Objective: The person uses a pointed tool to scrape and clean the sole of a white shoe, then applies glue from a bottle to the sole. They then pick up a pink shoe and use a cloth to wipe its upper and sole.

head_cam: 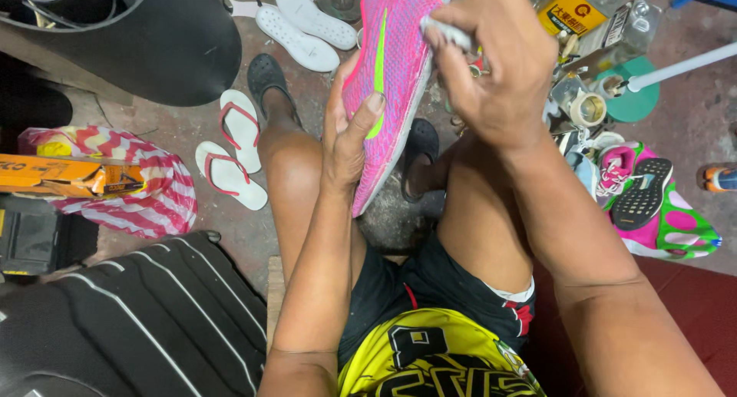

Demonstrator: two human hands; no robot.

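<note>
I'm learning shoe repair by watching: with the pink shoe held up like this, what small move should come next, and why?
Probably draw the thin pale tool a little further along the sole edge. The right hand pinches it against the rim of the pink shoe, near its upper end, while the left hand braces the shoe from the side, thumb on the upper, so the rest of the edge lies open below.

shoe [388,74] toe cut off by top edge | tool [449,33] mostly hidden (under fingers [468,67])

Pink mesh sneaker [388,67], green stripe, held upright above knees; sole side apparently rightward.
</note>
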